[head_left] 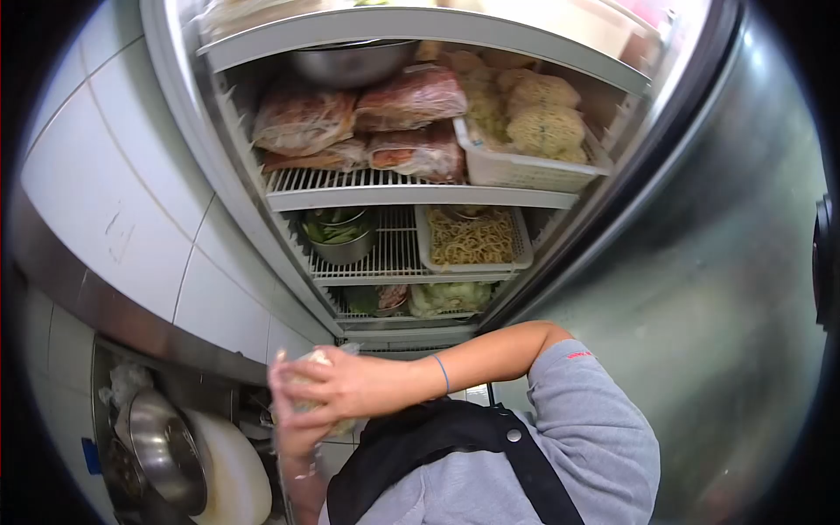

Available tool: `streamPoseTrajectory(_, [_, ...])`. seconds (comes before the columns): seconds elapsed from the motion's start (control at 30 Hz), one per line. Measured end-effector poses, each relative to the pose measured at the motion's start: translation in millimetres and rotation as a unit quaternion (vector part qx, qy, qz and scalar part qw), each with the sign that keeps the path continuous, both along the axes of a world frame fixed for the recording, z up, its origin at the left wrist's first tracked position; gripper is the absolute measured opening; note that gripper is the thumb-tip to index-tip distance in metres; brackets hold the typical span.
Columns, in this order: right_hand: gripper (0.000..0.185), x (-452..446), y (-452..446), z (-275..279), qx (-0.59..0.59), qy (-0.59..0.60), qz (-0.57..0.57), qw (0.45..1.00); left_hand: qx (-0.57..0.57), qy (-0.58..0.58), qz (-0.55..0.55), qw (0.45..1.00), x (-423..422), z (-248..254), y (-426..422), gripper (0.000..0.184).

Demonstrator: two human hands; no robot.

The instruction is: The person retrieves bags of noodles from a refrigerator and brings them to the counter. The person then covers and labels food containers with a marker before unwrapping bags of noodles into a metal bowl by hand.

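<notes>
Bundle [317, 356] of something pale, partly greenish, is between the two hands, low and to the left of the person's chest, in front of the open refrigerator [192, 114]. The right hand [337, 389] reaches across the body, and its fingers are spread and curved around the bundle, gripping it. The left hand [297, 442] is lower, blurred and partly covered, so I cannot tell how its fingers are closed. Clear film seems to wrap the bundle, but its content I cannot tell.

The step in hand, as I judge it, is the handling of this bundle with both hands close together, outside the shelves. From this position, the next move calls for a firm but gentle hold, because thin film may slip or tear.

Inside, the textures are quite different. Red, slab-like packages [411, 98] shine under wrinkled plastic. Beside them, a white basket [534, 172] with rigid walls carries rounded, bumpy pale lumps [544, 109]. Below, loose noodles [472, 241] make curly tangles in a shallower tray [522, 254]; near it stands a smooth, round metal pot [344, 251] with green vegetables [337, 232]. At the left, a shiny steel bowl [166, 446] is just beside a dull white container [232, 468].
</notes>
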State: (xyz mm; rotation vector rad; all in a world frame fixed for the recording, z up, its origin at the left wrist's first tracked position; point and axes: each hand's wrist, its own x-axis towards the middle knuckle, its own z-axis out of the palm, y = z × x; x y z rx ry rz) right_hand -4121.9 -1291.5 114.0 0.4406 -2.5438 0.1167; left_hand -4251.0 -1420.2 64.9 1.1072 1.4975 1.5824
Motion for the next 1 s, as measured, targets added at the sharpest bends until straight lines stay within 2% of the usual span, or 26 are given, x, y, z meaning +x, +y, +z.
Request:
streamPoseTrajectory(0.03, [0.037,9.7,5.9,5.3,-0.013,-0.039,-0.027,0.999,0.024,0.099,-0.04,0.994,7.0,-2.6,11.1,0.118])
streamPoseTrajectory(0.07, [0.036,18.5,17.6,6.9,-0.021,-0.048,-0.03,0.998,0.099,-0.085,-0.111,0.985,6.5,-15.9,21.5,0.124])
streamPoseTrajectory(0.1, [0.035,27.2,32.1,11.9,-0.027,-0.057,-0.03,0.998,0.102,-0.082,-0.115,0.985,14.7,-6.9,28.2,0.124])
streamPoseTrajectory(0.17, [0.032,48.1,63.5,30.4,0.022,0.044,-0.079,0.996,0.143,-0.272,-0.068,0.949,37.7,20.5,36.1,0.135])
streamPoseTrajectory(0.23, [0.035,77.5,101.3,63.3,0.117,0.188,-0.156,0.963,0.125,-0.27,-0.072,0.952,25.6,22.6,32.6,0.135])
streamPoseTrajectory(0.27, [0.032,95.2,121.2,77.6,0.171,0.238,-0.225,0.929,0.151,-0.25,-0.057,0.955,21.6,17.7,32.8,0.13])
streamPoseTrajectory(0.33, [0.038,121.3,172.0,106.9,0.232,0.339,-0.303,0.86,0.187,-0.239,-0.025,0.953,17.0,10.1,29.7,0.119])
streamPoseTrajectory(0.37, [0.032,133.1,201.2,124.8,0.264,0.329,-0.344,0.839,0.189,-0.24,-0.025,0.952,16.3,6.9,27.9,0.119])
streamPoseTrajectory(0.4, [0.033,138.6,215.1,144.2,0.246,0.304,-0.384,0.837,0.179,-0.255,-0.015,0.95,16.1,4.0,26.7,0.117])
streamPoseTrajectory(0.43, [0.042,148.4,237.3,156.9,0.228,0.227,-0.449,0.834,0.168,-0.27,-0.006,0.948,16.4,1.6,26.7,0.116])
streamPoseTrajectory(0.47, [0.053,156.3,262.8,165.6,0.332,0.209,-0.455,0.8,0.167,-0.27,-0.007,0.948,18.7,-1.6,28.8,0.116])
streamPoseTrajectory(0.5, [0.054,160.8,273.2,174.3,0.269,0.114,-0.535,0.793,0.151,-0.25,-0.028,0.956,22.2,-4.8,33.4,0.11])
streamPoseTrajectory(0.53, [0.051,163.1,281.7,180.4,0.255,0.045,-0.605,0.752,0.134,-0.23,-0.049,0.963,25.6,-4.8,37.4,0.104])
streamPoseTrajectory(0.57, [0.049,169.8,315.0,182.0,0.295,0.084,-0.597,0.741,0.133,-0.231,-0.048,0.963,30.5,1.6,45.1,0.104])
streamPoseTrajectory(0.63, [0.048,183.5,368.9,178.5,0.334,0.121,-0.583,0.731,0.121,0.021,-0.168,0.978,43.6,27.8,72.9,0.083])
streamPoseTrajectory(0.7, [0.05,190.4,392.0,180.7,0.237,0.067,-0.733,0.634,0.147,0.224,-0.198,0.943,57.8,69.0,103.9,0.067])
streamPoseTrajectory(0.73, [0.05,195.1,397.8,181.3,0.239,0.068,-0.729,0.637,0.182,0.299,-0.188,0.918,65.0,83.4,122.8,0.062])
streamPoseTrajectory(0.77, [0.056,200.2,403.1,181.2,0.129,0.046,-0.733,0.666,0.213,0.371,-0.178,0.886,72.9,96.4,142.7,0.057])
streamPoseTrajectory(0.8, [0.063,202.3,406.4,180.8,0.016,0.021,-0.727,0.686,0.243,0.382,-0.163,0.877,82.2,103.7,168.1,0.059])
streamPoseTrajectory(0.83, [0.063,200.9,401.2,183.5,0.016,0.018,-0.725,0.688,0.272,0.393,-0.149,0.866,92.0,111.2,193.8,0.063])
streamPoseTrajectory(0.9, [0.083,192.2,373.5,201.1,-0.09,-0.091,-0.693,0.71,0.363,0.466,-0.091,0.802,115.1,139.0,241.6,0.067])
streamPoseTrajectory(0.93, [0.083,187.2,358.8,207.1,-0.086,-0.093,-0.689,0.713,0.345,0.456,-0.068,0.817,130.3,145.8,265.0,0.069])
streamPoseTrajectory(0.97, [0.081,181.9,343.5,211.0,-0.016,-0.054,-0.673,0.738,0.326,0.447,-0.046,0.832,144.8,152.1,286.1,0.071])
streamPoseTrajectory(1.0, [0.078,175.3,336.8,212.2,0.052,-0.015,-0.652,0.756,0.224,0.472,-0.073,0.85,156.3,170.3,298.4,0.069])
